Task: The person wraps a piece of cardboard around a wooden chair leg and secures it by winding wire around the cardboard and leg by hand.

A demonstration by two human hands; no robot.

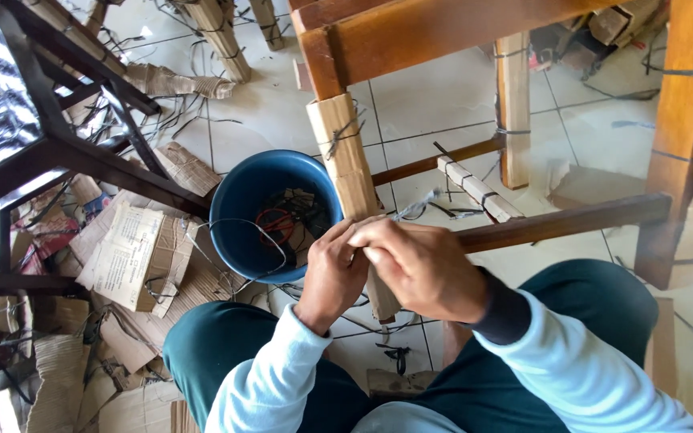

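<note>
A wooden chair leg (pixel 345 152) wrapped in brown cardboard and tied with dark string stands in front of me. My left hand (pixel 332 271) and my right hand (pixel 419 265) meet on the leg's lower wrapped part, fingers closed around the cardboard and a thin pale string end (pixel 413 210) that sticks out to the right. A horizontal dark wooden rung (pixel 571 220) runs right from the leg, behind my right hand. I sit on the tiled floor with my knees either side.
A blue bucket (pixel 238 200) with red-handled scissors (pixel 276 226) and scraps stands left of the leg. Cardboard pieces (pixel 134 256) and string offcuts litter the floor at left. A dark metal frame (pixel 66 148) is at upper left. Other wrapped chair legs (pixel 513 104) stand behind.
</note>
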